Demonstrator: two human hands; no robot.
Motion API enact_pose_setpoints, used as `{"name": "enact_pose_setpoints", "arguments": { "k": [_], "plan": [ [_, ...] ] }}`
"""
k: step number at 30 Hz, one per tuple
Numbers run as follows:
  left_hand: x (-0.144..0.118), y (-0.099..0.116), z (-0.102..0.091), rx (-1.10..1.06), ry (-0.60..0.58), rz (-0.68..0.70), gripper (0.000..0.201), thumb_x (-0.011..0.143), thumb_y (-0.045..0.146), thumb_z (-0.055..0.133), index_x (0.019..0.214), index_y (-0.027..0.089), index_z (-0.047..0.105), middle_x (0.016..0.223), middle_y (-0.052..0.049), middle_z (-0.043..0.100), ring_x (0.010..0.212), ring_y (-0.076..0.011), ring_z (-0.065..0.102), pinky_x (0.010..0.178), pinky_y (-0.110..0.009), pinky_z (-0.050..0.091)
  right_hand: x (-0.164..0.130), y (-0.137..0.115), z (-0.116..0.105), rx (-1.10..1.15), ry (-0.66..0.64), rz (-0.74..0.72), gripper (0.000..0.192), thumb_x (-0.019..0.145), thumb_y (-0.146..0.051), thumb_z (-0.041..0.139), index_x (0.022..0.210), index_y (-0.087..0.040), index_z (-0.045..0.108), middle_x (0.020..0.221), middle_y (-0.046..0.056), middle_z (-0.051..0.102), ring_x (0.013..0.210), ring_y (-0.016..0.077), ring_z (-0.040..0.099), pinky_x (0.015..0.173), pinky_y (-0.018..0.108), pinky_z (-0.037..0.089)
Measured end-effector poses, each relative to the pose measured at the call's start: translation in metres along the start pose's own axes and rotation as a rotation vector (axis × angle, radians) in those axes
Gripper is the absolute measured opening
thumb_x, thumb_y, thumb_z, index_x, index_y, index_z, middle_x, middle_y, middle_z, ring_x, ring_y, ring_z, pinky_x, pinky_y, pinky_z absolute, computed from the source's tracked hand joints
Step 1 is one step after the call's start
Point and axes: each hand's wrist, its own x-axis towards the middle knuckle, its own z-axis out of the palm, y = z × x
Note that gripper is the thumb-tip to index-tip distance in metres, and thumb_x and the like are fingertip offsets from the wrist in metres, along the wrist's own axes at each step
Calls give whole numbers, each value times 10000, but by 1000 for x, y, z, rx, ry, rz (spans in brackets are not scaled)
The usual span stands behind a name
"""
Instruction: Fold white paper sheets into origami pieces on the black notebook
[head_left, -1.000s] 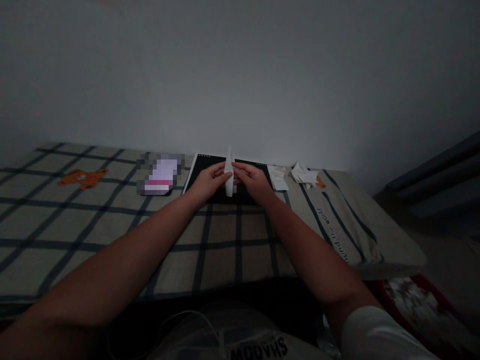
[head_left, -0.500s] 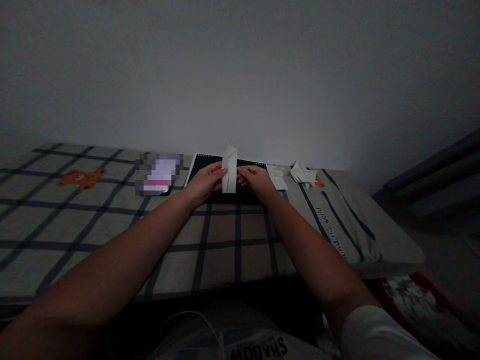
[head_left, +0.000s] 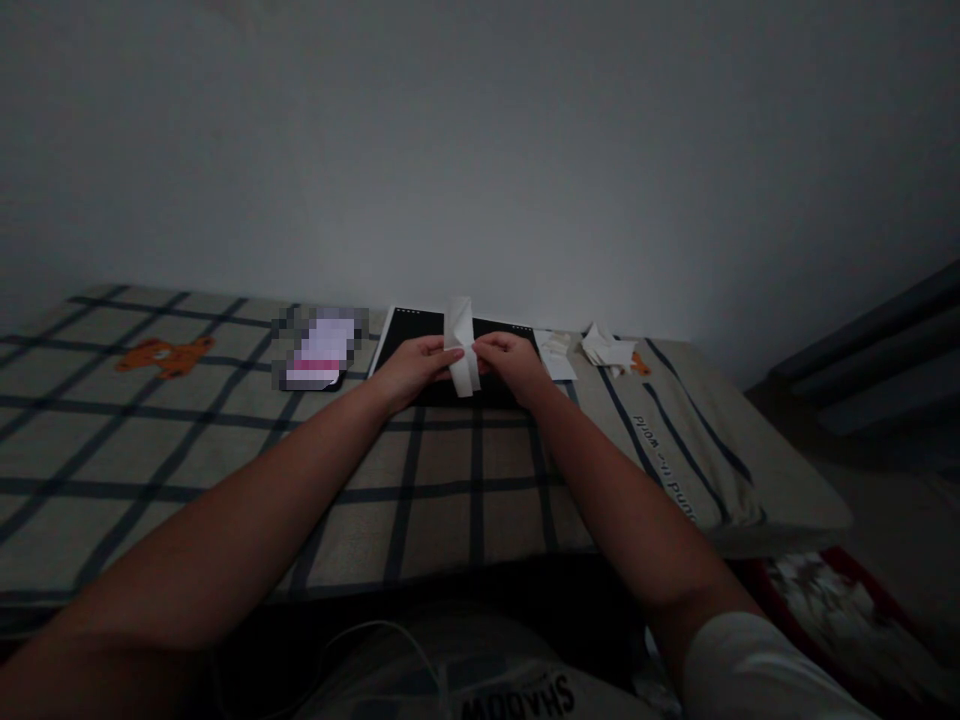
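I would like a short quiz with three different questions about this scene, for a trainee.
1. True or false: both hands hold the white folded paper.
2. What lies under the left hand and right hand? A) a black pad B) a red tray C) a glass plate
3. Fill in: the loose paper scraps lie to the ____ of the right hand.

Key:
1. True; the fingers of both hands pinch it, with the paper roughly upright.
2. A; it rests on the checked blanket.
3. Right.
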Motion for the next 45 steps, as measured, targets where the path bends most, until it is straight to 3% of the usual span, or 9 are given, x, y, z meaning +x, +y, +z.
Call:
{"name": "enact_pose_setpoints", "arguments": {
  "k": [7,12,17,23,26,33,38,42,45],
  "plan": [
    [-3,7,3,-75,-44,-5,315,758,309,747,1026,151,706,1115,-125,704,1061,-248,643,967,-412,487,1,-1,-3,54,-4,58,225,661,-366,739,761,-175,676,681,-14,632,616,101,548,616,261,468],
    [4,5,-3,-70,141,90,360,783,466,695,943,144,705,1024,-110,717,1003,-243,648,892,-405,523,6,4,-8,58,121,44,243,643,-382,747,725,-172,655,671,-10,612,607,106,530,615,275,448],
    [7,4,-8,-30,229,90,265,735,354,751,870,131,702,904,-77,720,897,-186,658,888,-343,521,6,3,-8,137,90,42,278,617,-403,770,743,-177,667,739,-6,635,685,107,554,641,256,446],
    [7,5,-9,-71,219,47,196,778,327,706,850,145,686,837,-65,714,836,-177,661,823,-330,536,-1,-6,-6,218,-50,120,335,596,-420,798,806,-179,697,814,12,671,736,115,584,687,258,477],
    [8,4,-10,-63,224,58,193,783,330,696,855,151,687,862,-66,719,851,-179,662,813,-325,536,-1,-7,-7,228,-53,130,334,586,-411,809,791,-173,693,786,8,668,713,108,578,686,256,476],
    [4,5,-5,112,308,72,255,656,308,801,811,146,679,883,-46,716,795,-152,654,778,-305,554,5,2,-7,182,108,125,318,598,-359,791,810,-154,673,776,14,675,694,113,594,680,271,481],
    [6,0,-6,199,315,88,312,643,273,798,902,145,682,829,-40,715,748,-152,656,729,-302,556,6,5,-10,-79,133,75,209,674,-335,739,713,-160,633,661,-9,634,597,101,557,586,244,453],
    [8,-2,-11,381,400,183,379,717,287,731,1068,149,687,774,-32,712,696,-149,640,677,-278,527,5,7,-11,-211,49,80,197,744,-338,684,683,-166,610,588,-11,599,530,95,528,510,222,415],
    [7,2,-14,554,449,228,339,780,280,652,1086,142,700,866,-64,736,754,-169,653,690,-271,511,5,7,-12,-258,-40,58,218,794,-357,625,700,-160,629,660,18,640,577,103,561,508,213,405]
  ]
}}
